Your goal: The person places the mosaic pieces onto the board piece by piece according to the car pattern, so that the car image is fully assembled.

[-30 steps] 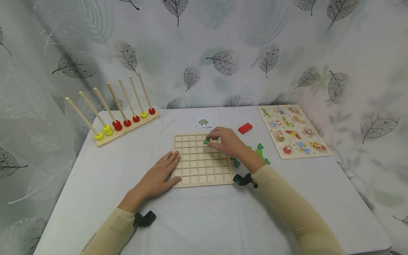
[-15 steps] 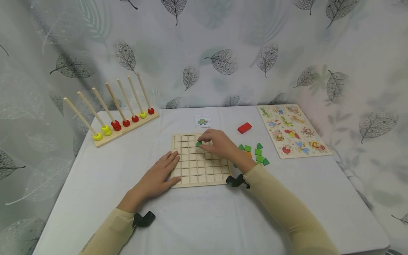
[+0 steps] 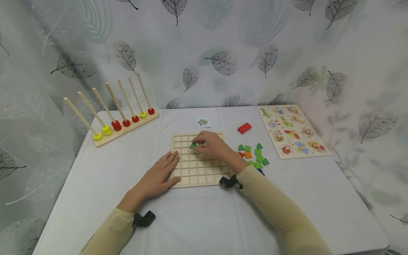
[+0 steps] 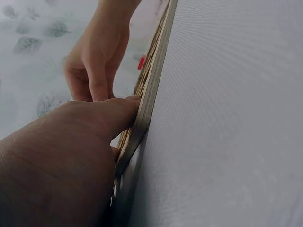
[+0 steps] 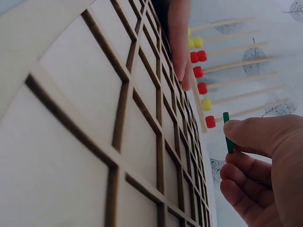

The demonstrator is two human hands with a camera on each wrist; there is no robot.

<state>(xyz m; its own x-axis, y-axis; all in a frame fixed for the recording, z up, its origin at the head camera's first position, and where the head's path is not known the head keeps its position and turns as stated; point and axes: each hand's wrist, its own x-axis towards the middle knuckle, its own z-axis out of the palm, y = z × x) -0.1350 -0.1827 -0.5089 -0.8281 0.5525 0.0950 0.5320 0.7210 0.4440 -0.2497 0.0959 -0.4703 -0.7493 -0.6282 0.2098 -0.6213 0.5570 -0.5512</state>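
My right hand [image 3: 211,146] pinches a small green tile [image 3: 192,145] between thumb and fingertips, over the upper left part of a wooden grid board [image 3: 197,183]. In the right wrist view the thin green tile [image 5: 228,135] stands edge-on between thumb and finger, above the squares. The left hand [image 3: 158,176] rests along the board's left edge with fingers straight. In the left wrist view its thumb lies on the rim of the grid board [image 4: 154,90]. Several loose green tiles [image 3: 258,152], an orange tile [image 3: 247,155] and a blue piece [image 3: 261,171] lie right of the board.
A small card [image 3: 202,122] with a green picture lies behind the board. A red block [image 3: 244,128] sits to the back right, near an animal puzzle board [image 3: 282,148]. At the back left stands a bead stand [image 3: 138,124] with tall pegs and red and yellow beads.
My right hand has moved left across the grid board with the green tile pinched, uncovering more of the loose tiles. The left hand has stayed on the board's edge.
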